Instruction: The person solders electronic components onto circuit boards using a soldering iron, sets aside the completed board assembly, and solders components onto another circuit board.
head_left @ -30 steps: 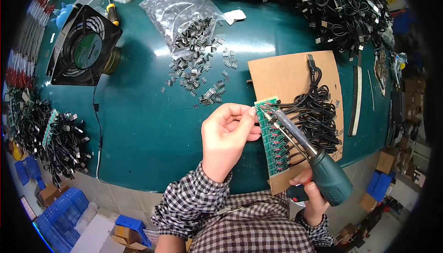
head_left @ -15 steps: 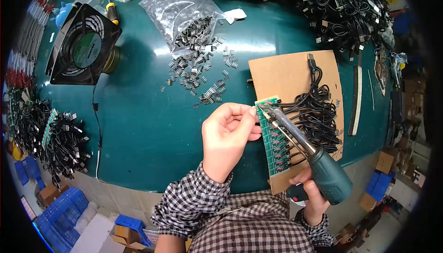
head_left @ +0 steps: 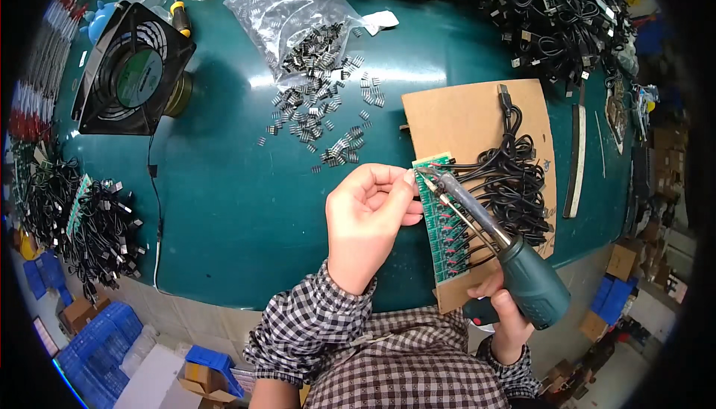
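My left hand (head_left: 367, 211) is closed in a pinch at the upper left edge of a green circuit board panel (head_left: 441, 248). Whatever sits between thumb and forefinger is too small to make out. A dark green soldering gun (head_left: 534, 283) is gripped in my right hand (head_left: 510, 322), its grip partly hidden. Its metal tip and thin feed tube slant up-left to the top end of the panel, close to my left fingertips. Black USB cables (head_left: 514, 196) run from the panel's right side, with red wires at the joints. Panel and cables lie on a cardboard sheet (head_left: 462, 119).
Small black pin headers (head_left: 317, 114) spill from a clear plastic bag (head_left: 287, 13) on the green table (head_left: 231, 215). At left stand a black fan (head_left: 136, 73) and a cable bundle (head_left: 82, 222). A big cable heap (head_left: 552, 13) covers the far right.
Both hands and the soldering gun hold nearly the same place; the tip stays at the panel's top end. The whole view has shifted very slightly.
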Motion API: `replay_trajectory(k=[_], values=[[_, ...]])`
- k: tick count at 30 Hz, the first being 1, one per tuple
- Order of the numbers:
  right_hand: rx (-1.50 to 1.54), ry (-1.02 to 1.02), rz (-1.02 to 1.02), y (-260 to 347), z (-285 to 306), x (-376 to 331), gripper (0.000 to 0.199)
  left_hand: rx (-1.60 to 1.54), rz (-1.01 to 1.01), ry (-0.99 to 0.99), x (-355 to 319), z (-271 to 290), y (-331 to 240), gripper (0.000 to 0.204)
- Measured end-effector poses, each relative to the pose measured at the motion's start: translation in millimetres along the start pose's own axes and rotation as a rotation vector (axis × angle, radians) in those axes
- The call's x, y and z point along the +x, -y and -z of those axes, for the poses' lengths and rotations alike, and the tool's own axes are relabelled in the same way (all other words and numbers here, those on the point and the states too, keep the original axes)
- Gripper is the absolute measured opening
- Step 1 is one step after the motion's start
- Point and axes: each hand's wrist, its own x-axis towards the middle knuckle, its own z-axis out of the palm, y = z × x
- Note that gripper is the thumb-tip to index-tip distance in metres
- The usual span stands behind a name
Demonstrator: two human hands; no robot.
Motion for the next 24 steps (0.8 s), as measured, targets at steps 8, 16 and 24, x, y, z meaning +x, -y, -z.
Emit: replay_trajectory(k=[8, 16, 24], values=[[0.064, -0.033, -0.072, 3.2, -2.3, -3.1, 0.048, 0.001, -0.001, -0.001, 0.0, -0.3, 0.4, 0.015], [0.09, -0.017, -0.092, 5.3, -2.4, -3.3, 0.048, 0.005, -0.003, -0.011, -0.1, -0.2, 0.5, 0.015], [0.139, -0.122, -0.086, 9.4, -8.7, -1.2, 0.048, 0.011, -0.005, -0.012, 0.2, -0.3, 1.2, 0.014]])
